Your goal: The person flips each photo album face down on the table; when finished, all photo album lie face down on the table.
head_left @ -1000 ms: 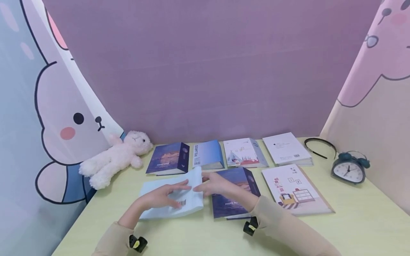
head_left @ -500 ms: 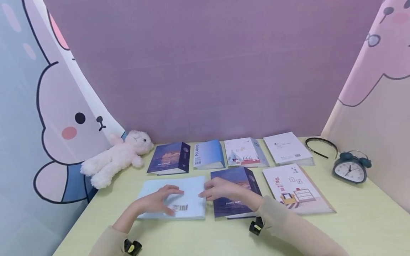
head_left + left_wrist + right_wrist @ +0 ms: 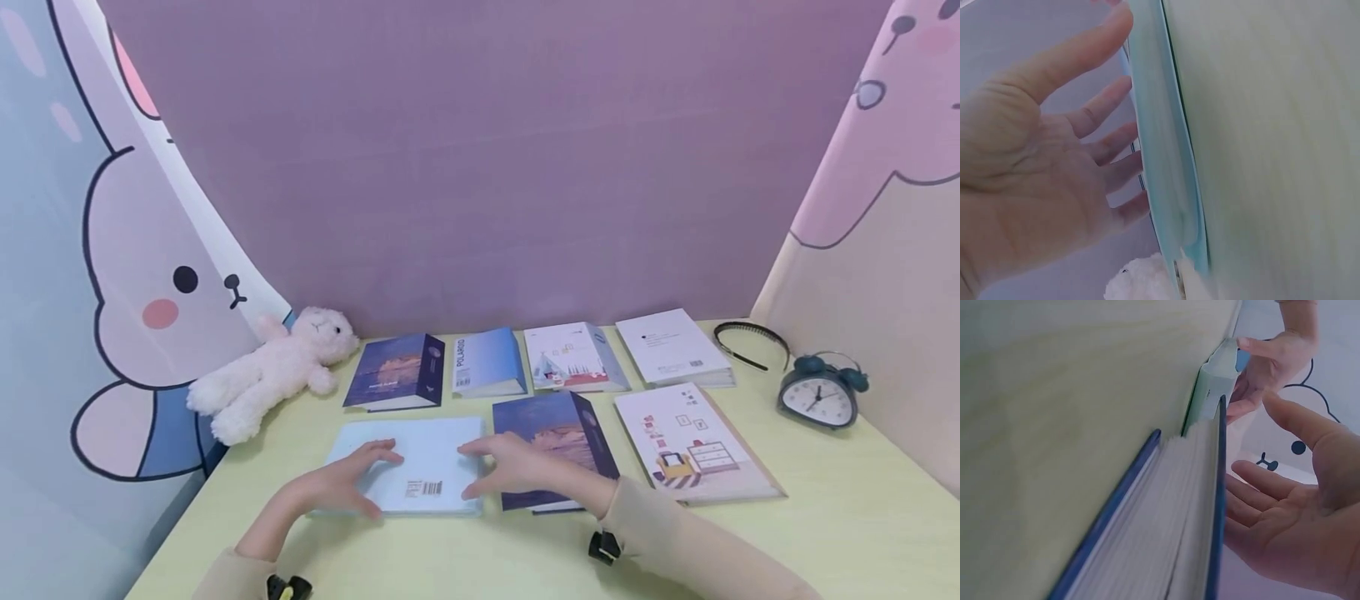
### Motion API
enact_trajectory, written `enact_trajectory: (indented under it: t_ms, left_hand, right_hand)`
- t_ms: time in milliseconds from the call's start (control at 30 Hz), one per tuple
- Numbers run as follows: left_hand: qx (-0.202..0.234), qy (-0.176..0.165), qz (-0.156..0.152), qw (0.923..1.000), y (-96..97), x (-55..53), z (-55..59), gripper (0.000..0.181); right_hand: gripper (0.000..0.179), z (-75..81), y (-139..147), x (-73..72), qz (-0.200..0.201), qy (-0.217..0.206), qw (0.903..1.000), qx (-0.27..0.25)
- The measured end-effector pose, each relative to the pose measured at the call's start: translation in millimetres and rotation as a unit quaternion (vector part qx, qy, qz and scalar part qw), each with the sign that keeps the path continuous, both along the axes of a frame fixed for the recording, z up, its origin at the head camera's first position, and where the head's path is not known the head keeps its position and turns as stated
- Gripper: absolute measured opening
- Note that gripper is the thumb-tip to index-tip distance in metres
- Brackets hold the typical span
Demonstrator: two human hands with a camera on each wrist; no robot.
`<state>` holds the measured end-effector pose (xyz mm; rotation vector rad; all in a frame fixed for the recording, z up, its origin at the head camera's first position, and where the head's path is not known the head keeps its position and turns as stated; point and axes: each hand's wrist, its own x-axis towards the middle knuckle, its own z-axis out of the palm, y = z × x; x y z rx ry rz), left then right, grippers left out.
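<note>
A light blue album (image 3: pixel 442 442) lies flat with its barcode side up, in front of the person. My left hand (image 3: pixel 337 483) is over its left part, thumb and fingers spread; in the left wrist view that hand (image 3: pixel 1054 150) has its fingertips right at the cover. At the album's right edge is my right hand (image 3: pixel 513 467), thumb and fingers apart and nothing between them. Its wrist overlaps a dark blue photo album (image 3: pixel 536 414) in the head view. The right wrist view shows this photo album's pages (image 3: pixel 1172 506) edge-on beside the spread fingers.
Behind stand a row of lying albums: a dark one (image 3: pixel 393 371), a blue one (image 3: pixel 487 358), an illustrated one (image 3: pixel 566 358) and a white one (image 3: pixel 671 346). Another illustrated album (image 3: pixel 697 450) lies right, near an alarm clock (image 3: pixel 817 402) and headband (image 3: pixel 750 327). A plush toy (image 3: pixel 273 371) lies left.
The light blue album's raised right side has come down flat. My right hand has let go of that edge and spread its fingers. My left hand has slid left and toward the person.
</note>
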<state>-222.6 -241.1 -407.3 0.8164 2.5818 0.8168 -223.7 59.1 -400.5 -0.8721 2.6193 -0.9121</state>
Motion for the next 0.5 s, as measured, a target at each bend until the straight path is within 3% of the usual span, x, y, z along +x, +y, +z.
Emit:
enact_trajectory:
  t_ms: [300,500]
  left_hand:
    - [-0.017,0.011,-0.014,0.9997,-2.9,-1.0,1.0,0.075]
    - [-0.021,0.016,-0.015,0.9995,-2.0,-3.5,1.4,0.074]
  right_hand:
    - [0.077,-0.7,-2.9,0.6,0.047,0.018,0.9972,0.056]
    - [0.075,-2.5,-5.6,-5.9,0.053,0.027,0.9957,0.072]
